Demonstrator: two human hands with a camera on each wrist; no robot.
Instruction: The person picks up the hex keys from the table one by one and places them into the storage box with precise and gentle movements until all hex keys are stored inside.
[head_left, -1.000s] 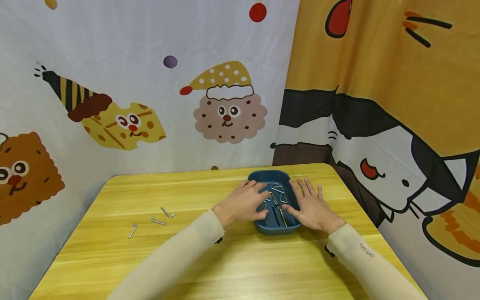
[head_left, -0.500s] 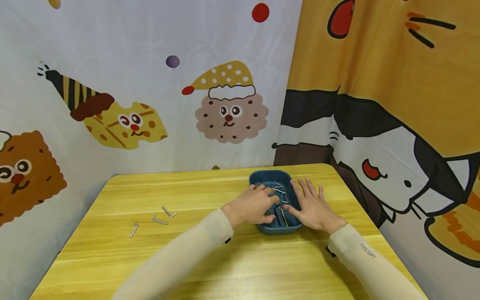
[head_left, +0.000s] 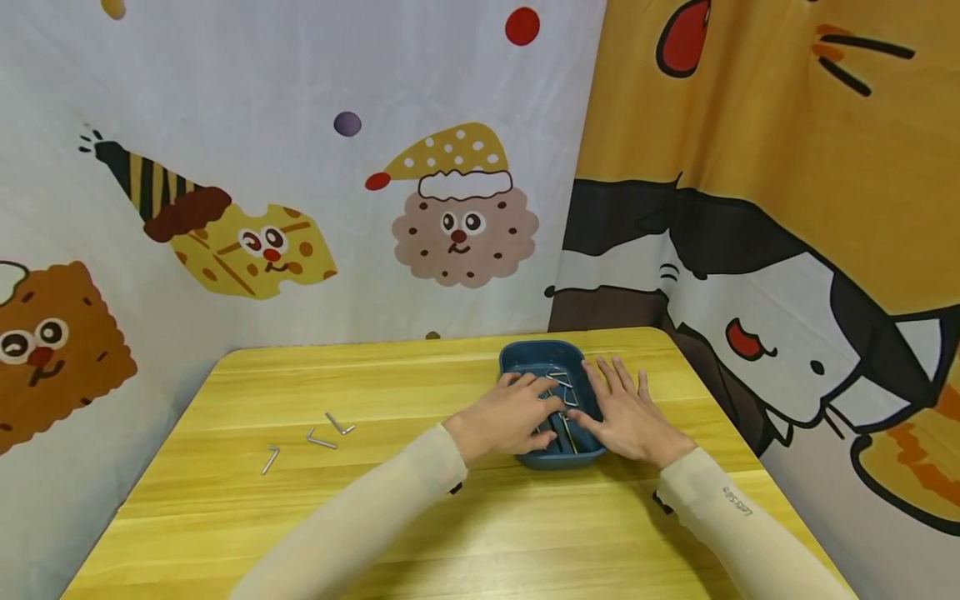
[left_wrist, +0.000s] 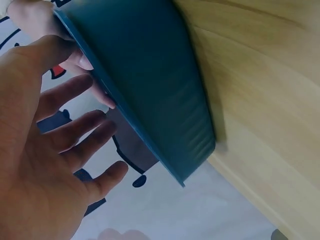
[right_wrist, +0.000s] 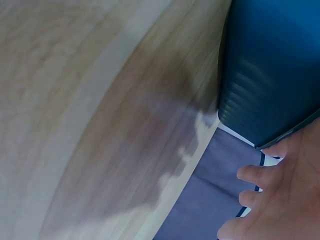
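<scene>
A dark blue plastic bin (head_left: 542, 348) stands near the table's back right, holding several metal rods, some bent like the L-shaped hex keys; a brassy rod (head_left: 570, 437) shows plainly. My left hand (head_left: 501, 418) reaches across the bin's left rim, palm down, fingers spread and slightly bent over the contents. In the left wrist view those fingers (left_wrist: 75, 127) are apart, with nothing visible between them. On the right rim rests my right hand (head_left: 630, 421), fingers extended and thumb over the inside. Part of the contents is hidden beneath the left hand.
To the left on the wooden table (head_left: 405, 375) lie three loose silver hex keys: one farther back (head_left: 337, 422), a middle key (head_left: 322, 441) and a nearer key (head_left: 269, 462). Printed curtains (head_left: 300, 150) hang behind the table and along its right side.
My left hand has shifted right, farther over the bin, covering more of the rods. The right hand stays at the right rim, and the three loose hex keys lie as before.
</scene>
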